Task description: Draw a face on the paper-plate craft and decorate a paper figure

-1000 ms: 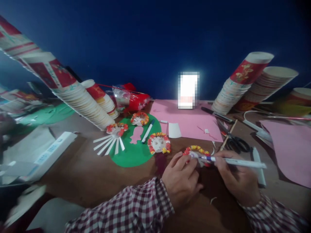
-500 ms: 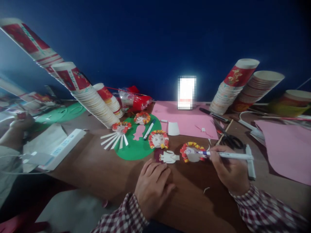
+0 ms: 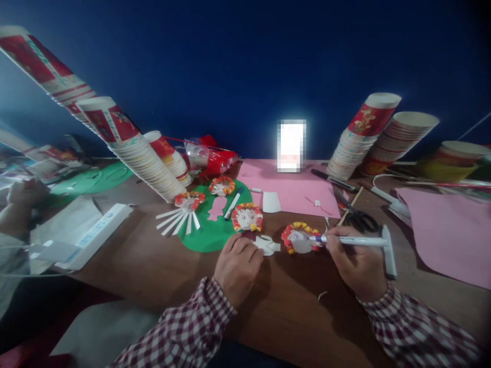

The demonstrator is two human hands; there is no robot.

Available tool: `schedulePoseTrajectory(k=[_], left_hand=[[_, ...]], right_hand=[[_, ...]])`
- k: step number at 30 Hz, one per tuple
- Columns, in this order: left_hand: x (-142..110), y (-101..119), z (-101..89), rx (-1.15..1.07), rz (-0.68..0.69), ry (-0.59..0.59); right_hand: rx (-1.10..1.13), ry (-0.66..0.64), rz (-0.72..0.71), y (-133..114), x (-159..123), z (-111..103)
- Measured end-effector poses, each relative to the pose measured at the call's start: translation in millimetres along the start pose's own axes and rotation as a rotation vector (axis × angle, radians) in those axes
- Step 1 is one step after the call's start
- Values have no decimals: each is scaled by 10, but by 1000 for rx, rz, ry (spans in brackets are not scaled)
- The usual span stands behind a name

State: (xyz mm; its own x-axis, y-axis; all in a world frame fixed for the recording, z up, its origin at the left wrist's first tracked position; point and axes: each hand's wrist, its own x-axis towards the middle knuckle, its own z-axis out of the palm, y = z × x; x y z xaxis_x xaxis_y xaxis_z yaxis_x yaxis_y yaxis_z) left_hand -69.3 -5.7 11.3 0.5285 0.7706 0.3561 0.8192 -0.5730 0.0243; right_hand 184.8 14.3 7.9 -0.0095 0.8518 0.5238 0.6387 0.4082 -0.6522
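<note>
My right hand (image 3: pixel 355 263) grips a white marker pen (image 3: pixel 355 240), its purple tip on a pale paper face (image 3: pixel 302 241) framed by a red and yellow folded-paper ring. A second white marker (image 3: pixel 389 253) stands out just beyond the pen's rear end. Palm down, my left hand (image 3: pixel 240 268) has its fingers bent together over one end of a white paper figure (image 3: pixel 266 245); the fingertips and thumb are hidden. Above it sits another ringed paper face (image 3: pixel 246 218), with eyes drawn on. Whatever lies under the left fingers is not visible.
Green paper (image 3: pixel 203 240) holds a pink cutout (image 3: pixel 217 208) and a blue-capped marker (image 3: pixel 233 203). Black-handled scissors (image 3: pixel 362 221) lie right. Tall paper-cup stacks (image 3: pixel 138 158) lean left, others (image 3: pixel 347 148) right. A power strip (image 3: pixel 102 232) and a co-worker's hand (image 3: pixel 26 197) are at left.
My left hand has moved forward onto the paper figure, its thumb now tucked out of sight. The right hand keeps the pen at the same paper face. The view shifts slightly.
</note>
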Motion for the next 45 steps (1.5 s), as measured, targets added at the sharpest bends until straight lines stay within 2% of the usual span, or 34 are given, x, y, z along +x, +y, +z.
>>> schedulePoseTrajectory(k=[6, 11, 14, 18, 22, 24, 26, 29, 31, 34, 36, 39, 45], left_hand=[[-31, -22, 18, 41, 2, 46], [-110, -6, -145, -8, 37, 184], [-189, -79, -247, -1, 37, 272], [-320, -389, -302, 187, -114, 319], [-425, -758, -312, 413, -337, 239], [-422, -790, -346, 456, -392, 207], [-361, -650, -388, 368, -358, 215], [-180, -197, -385, 45, -145, 161], [-39, 131, -304, -120, -25, 66], [150, 460, -93, -176, 133, -29], [244, 547, 57, -152, 169, -37], [316, 563, 222, -125, 197, -17], [306, 525, 290, -175, 212, -3]], right_hand=[[-5, -6, 12, 4, -7, 6], [-26, 3, -5, -3, 6, 0], [-24, -3, 5, 2, 3, 1], [-6, -18, 18, 15, -6, 11], [2, -10, 28, 26, -16, 18], [2, -9, 33, 26, -19, 19], [-1, -4, 28, 18, -17, 19], [-11, 0, 21, -3, -10, 17], [-24, -9, 24, -13, -3, 13], [-40, -23, 23, -14, 7, 7], [-55, -22, 14, -12, 15, 4], [-83, -28, -11, -14, 22, 6], [-52, -106, 6, -47, 10, 33]])
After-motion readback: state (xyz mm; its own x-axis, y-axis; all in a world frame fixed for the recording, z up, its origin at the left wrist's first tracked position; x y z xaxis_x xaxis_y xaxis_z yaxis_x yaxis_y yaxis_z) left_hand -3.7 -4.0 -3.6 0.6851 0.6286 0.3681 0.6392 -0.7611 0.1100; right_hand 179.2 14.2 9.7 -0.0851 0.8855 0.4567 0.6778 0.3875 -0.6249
